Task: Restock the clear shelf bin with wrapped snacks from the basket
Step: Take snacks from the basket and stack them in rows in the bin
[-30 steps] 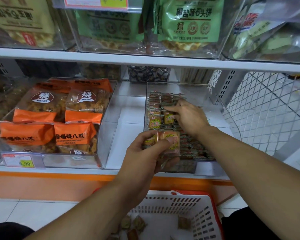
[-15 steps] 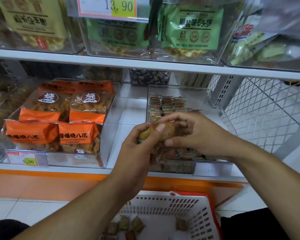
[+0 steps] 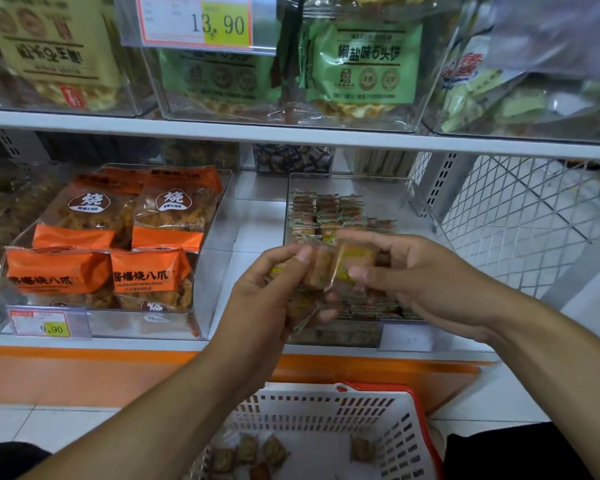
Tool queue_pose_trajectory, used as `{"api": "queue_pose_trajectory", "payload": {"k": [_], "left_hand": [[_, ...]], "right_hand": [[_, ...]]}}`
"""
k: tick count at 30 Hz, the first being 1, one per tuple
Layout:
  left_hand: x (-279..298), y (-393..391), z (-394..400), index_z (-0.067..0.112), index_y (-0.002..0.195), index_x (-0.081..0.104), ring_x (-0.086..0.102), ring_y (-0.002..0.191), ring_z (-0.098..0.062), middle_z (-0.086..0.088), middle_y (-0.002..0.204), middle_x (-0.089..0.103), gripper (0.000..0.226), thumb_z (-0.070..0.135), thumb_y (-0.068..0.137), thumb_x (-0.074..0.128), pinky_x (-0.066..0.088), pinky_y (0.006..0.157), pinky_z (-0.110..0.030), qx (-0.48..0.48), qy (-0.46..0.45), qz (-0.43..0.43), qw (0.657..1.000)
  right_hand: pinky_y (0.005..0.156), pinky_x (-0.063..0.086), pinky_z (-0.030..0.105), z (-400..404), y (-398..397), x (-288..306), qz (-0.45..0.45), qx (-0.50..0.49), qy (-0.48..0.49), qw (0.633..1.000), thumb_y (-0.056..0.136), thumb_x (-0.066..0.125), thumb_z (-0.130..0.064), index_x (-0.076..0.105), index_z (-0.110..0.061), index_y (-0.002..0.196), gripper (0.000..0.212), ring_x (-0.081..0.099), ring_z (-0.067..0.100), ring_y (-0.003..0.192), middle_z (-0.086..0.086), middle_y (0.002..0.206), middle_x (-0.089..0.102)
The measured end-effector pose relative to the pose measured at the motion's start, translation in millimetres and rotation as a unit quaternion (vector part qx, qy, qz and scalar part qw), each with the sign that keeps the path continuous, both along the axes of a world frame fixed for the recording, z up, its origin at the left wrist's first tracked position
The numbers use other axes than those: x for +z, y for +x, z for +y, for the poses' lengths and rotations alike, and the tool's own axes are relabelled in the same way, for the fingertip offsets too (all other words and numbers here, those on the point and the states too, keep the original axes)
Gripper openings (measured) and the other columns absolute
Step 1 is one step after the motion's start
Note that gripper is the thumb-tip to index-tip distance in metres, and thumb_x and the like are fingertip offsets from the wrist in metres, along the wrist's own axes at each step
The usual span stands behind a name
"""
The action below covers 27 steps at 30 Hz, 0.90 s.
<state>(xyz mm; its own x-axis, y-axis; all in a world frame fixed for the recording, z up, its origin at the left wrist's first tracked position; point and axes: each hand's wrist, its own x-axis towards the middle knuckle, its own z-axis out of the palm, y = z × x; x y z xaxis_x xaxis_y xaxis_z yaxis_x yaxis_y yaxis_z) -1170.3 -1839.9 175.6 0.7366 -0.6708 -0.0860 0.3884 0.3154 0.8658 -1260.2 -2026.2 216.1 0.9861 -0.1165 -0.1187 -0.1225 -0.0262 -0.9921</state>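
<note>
Risk first: slippery wrappers, several packed into the left hand [image 3: 274, 299], thumb pressed on top, fingers curled beneath; likely to slide out and drop to the floor or back into the basket if that grip loosens during the handover. Right hand [image 3: 409, 271] pinching one snack [image 3: 352, 263] off the top of that bunch, thumb below, fingers above; a tug at an angle could drag a neighbour out too. Both hands held in front of the clear bin's [image 3: 406, 199] front wall, so a careless reach might also knock the neat rows inside.

Containers, left to right: orange-pack bin [image 3: 219, 216] on the same shelf, holding four large orange bags, price tag at its front. Clear bin next, rows of small wrapped snacks [image 3: 326, 211] standing against its left and rear, right side partly bare, front hidden by the hands. Below, on the floor, white basket [image 3: 326, 407] with red rim, a few loose snacks [image 3: 257, 452] lying at its bottom.
</note>
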Motion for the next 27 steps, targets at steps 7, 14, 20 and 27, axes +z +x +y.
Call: {"api": "queue_pose_trajectory", "payload": {"k": [7, 14, 20, 27], "left_hand": [[3.4, -2.1, -1.4, 0.012, 0.121, 0.068, 0.075, 0.097, -0.025, -0.015, 0.114, 0.074, 0.058, 0.053, 0.081, 0.070, 0.060, 0.067, -0.030, -0.026, 0.042, 0.022, 0.999], [4.6, 2.2, 0.8, 0.019, 0.112, 0.074, 0.076, 0.092, -0.026, -0.012, 0.114, 0.076, 0.042, 0.020, 0.071, 0.081, 0.059, 0.058, -0.029, -0.044, 0.021, 0.089, 0.995], [1.8, 7.9, 0.5, 0.023, 0.114, 0.070, 0.072, 0.094, -0.031, -0.008, 0.111, 0.077, 0.058, 0.021, 0.058, 0.085, 0.057, 0.079, -0.040, 0.067, 0.033, 0.025, 0.997], [3.0, 0.3, -0.7, 0.026, 0.115, 0.070, 0.073, 0.090, -0.029, -0.009, 0.102, 0.078, 0.064, 0.036, 0.054, 0.087, 0.056, 0.070, -0.037, 0.046, 0.067, -0.050, 0.995]], "right_hand": [[0.089, 0.054, 0.026, -1.2, -6.6, -0.3, -0.131, -0.017, -0.244, 0.961, 0.077, 0.079, -0.028, 0.066, -0.040, 0.116, 0.043, 0.067, 0.009, 0.107, -0.012, 0.113, 0.071], [0.082, 0.041, 0.012, 1.4, -17.8, -5.9, -0.259, -0.011, -0.555, 0.791, 0.079, 0.060, 0.000, 0.062, -0.043, 0.128, 0.065, 0.049, 0.000, 0.103, -0.020, 0.105, 0.055], [0.078, 0.058, 0.031, -14.9, -25.9, 8.6, -0.147, -0.071, -0.279, 0.946, 0.067, 0.081, -0.042, 0.072, -0.039, 0.096, 0.030, 0.071, 0.011, 0.089, -0.008, 0.097, 0.074], [0.080, 0.060, 0.031, -4.1, -22.5, 1.4, -0.044, 0.042, -0.036, 0.998, 0.081, 0.073, -0.009, 0.072, -0.023, 0.122, 0.044, 0.072, 0.023, 0.096, 0.001, 0.103, 0.072]]}}
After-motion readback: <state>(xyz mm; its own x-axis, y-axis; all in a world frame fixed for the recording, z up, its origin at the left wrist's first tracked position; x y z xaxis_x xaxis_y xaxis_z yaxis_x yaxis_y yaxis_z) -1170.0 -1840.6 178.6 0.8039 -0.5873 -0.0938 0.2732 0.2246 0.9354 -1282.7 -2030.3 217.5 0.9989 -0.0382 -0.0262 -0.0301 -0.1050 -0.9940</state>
